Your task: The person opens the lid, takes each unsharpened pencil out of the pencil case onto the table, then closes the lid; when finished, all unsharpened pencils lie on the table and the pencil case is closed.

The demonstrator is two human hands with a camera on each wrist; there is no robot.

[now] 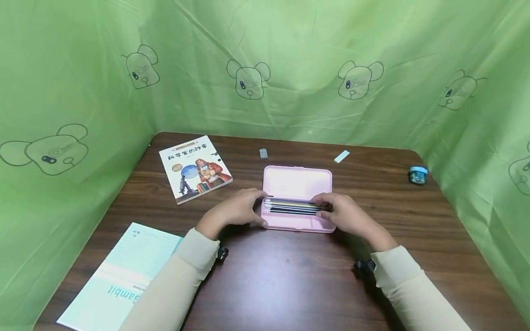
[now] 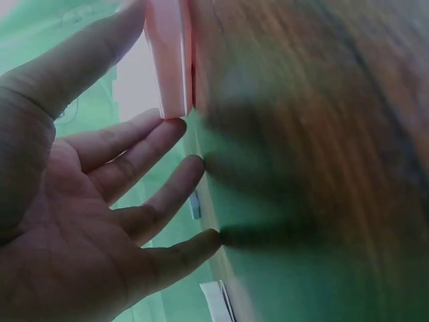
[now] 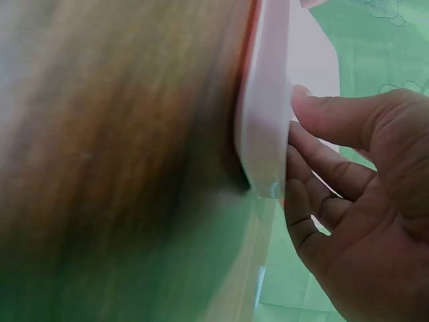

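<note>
Several slim pencils (image 1: 291, 206) in a rounded pink case (image 1: 288, 222) lie between my left hand (image 1: 240, 208) — spread, touching the case — and right hand (image 1: 348, 212), fingers bent, hold unclear.

Pencil case (image 1: 297, 180): pale pink. Pencils (image 1: 291, 209): mostly dk, 1 yellowish. Table (image 1: 269, 276): dk brown w/ wood grain. Curtain (image 1: 298, 37): green w/ dk bear-head outlines. Jar (image 1: 417, 176) nr table's far R corner: blue lid. Notebook (image 1: 128, 257) nr L edge: pale aqua w/ teal lettering. Sleeves (image 1: 194, 253): cream.
</note>
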